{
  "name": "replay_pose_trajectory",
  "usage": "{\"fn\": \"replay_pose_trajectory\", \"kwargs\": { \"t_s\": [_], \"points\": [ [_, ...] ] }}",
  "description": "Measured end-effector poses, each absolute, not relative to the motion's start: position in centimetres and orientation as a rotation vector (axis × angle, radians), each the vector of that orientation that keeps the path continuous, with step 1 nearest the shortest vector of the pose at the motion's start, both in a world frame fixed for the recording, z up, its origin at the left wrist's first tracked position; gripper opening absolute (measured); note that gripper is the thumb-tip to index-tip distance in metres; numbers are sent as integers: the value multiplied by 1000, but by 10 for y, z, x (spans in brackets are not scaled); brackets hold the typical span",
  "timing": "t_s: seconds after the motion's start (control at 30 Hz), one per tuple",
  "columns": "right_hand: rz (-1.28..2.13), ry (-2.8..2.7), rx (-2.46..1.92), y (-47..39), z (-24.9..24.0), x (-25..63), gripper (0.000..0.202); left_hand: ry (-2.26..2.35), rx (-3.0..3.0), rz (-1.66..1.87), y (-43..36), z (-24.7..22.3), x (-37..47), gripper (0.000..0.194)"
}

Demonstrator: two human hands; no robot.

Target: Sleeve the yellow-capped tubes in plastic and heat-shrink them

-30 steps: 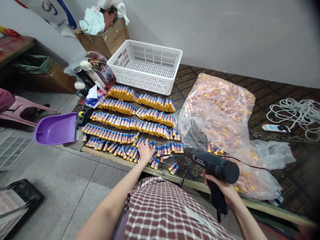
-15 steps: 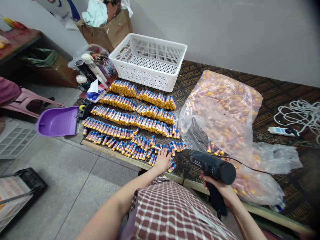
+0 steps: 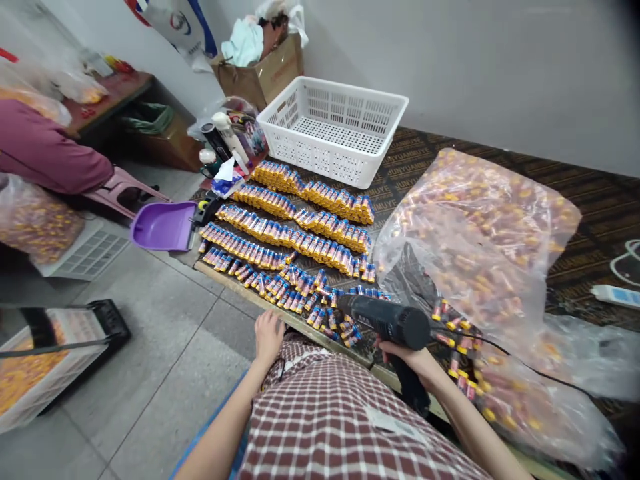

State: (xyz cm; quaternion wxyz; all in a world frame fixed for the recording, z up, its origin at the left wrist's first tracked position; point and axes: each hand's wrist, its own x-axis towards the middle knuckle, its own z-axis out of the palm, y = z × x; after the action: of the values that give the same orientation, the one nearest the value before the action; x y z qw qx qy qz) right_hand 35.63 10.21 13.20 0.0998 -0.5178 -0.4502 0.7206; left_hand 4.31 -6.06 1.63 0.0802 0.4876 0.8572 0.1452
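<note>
My right hand [image 3: 411, 360] is closed round the handle of a black heat gun [image 3: 383, 319], whose nozzle points left over the table. Small tubes with blue and yellow ends [image 3: 295, 243] lie in several rows, and a looser group [image 3: 305, 293] lies near the front edge by the nozzle. My left hand [image 3: 270, 335] holds nothing; its fingers are apart and rest at the table's wooden front edge [image 3: 240, 293], close to the loose tubes.
A white plastic basket [image 3: 335, 150] stands behind the rows. Clear bags of tubes [image 3: 490, 220] lie on the right, with the heat gun's cord [image 3: 525, 360] across them. On the left are a purple dustpan [image 3: 163, 227], a crate [image 3: 45, 367] and a seated person's sleeve [image 3: 55, 150].
My left hand has left the loose tubes and moved left to the table edge. The heat gun has shifted left, over the loose tubes. The view has turned left.
</note>
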Motion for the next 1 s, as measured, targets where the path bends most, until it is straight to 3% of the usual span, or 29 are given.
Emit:
{"fn": "replay_pose_trajectory", "kwargs": {
  "t_s": [0.23,1.0],
  "points": [
    [2152,-1386,-1530,107,128,330,35,2724,1172,413,-119,10,-3,26],
    [1908,-1201,-1686,72,166,76,30,2550,1329,415,-92,1,-294,26]
  ]
}}
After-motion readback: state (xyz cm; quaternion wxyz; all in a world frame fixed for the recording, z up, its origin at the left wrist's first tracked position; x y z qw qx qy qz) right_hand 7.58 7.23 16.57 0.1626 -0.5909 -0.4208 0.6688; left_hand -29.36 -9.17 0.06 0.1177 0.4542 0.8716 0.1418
